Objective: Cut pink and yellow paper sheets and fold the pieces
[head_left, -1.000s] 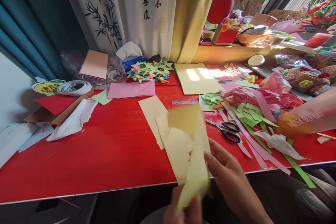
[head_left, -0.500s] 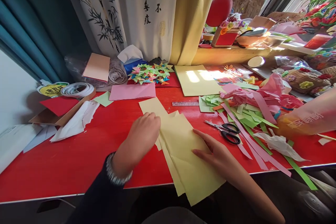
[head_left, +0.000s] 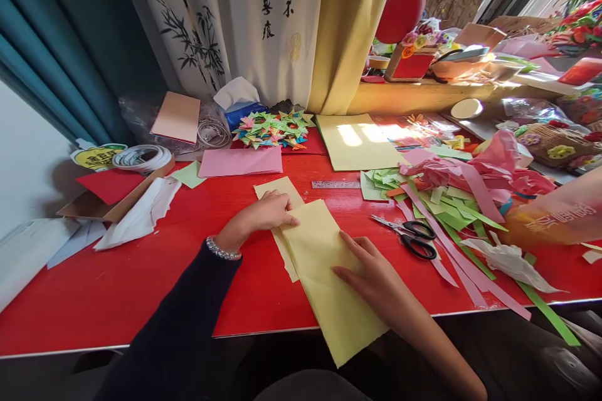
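A folded sheet of yellow paper lies slanted over the table's front edge, its lower end hanging past it. My left hand, with a beaded bracelet at the wrist, is closed at the sheet's upper left corner, thumb and fingers together. At the right side my right hand grips the sheet, thumb on top and fingers along the edge. Under both the left hand and the sheet, a narrower yellow paper strip rests on the table. Black-handled scissors lie to the right of my right hand.
Pink and green paper strips are heaped at the right of the red table. A ruler, pink paper, a folded-paper ring and a yellow stack lie farther back. A cardboard tray sits at left.
My left hand has lowered and shifted right onto the sheet's upper corner. The folded layers now line up more closely, with a straighter top edge. My right hand stays at the right side.
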{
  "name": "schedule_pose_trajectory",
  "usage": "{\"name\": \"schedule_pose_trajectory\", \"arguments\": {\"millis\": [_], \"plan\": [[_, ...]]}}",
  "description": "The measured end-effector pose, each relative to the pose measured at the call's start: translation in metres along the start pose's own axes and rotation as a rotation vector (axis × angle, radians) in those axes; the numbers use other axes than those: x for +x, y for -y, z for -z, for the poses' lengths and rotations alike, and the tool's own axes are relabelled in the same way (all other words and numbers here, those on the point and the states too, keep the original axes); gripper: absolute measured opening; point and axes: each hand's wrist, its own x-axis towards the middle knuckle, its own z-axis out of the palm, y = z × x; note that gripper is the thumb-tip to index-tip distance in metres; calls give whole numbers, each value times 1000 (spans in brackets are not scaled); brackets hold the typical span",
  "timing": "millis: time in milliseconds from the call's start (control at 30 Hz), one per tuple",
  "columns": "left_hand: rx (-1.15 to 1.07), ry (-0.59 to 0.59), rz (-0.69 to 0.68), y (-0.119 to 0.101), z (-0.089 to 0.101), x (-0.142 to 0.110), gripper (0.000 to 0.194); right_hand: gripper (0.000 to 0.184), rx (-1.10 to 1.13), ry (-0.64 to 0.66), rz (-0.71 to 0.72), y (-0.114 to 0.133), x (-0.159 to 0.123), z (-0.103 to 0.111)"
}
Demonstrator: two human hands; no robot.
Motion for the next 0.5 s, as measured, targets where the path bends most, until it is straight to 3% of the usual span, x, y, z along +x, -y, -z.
{"name": "schedule_pose_trajectory", "arguments": {"millis": [133, 233, 367, 500], "plan": [[-161, 43, -32, 0, 0, -1, 36, 52, 27, 14, -28, -3, 0, -2], [-234, -7, -93, 0, 4, -5, 36, 63, 65, -106, -71, -12, 2, 3], [-421, -207, -175, -2, 17, -13, 22, 78, 342, -318, -162, -25, 4, 20], [-788, -470, -289, -3, 25, -20, 20, 68, 852, -234, -249, -21, 2, 34]]}}
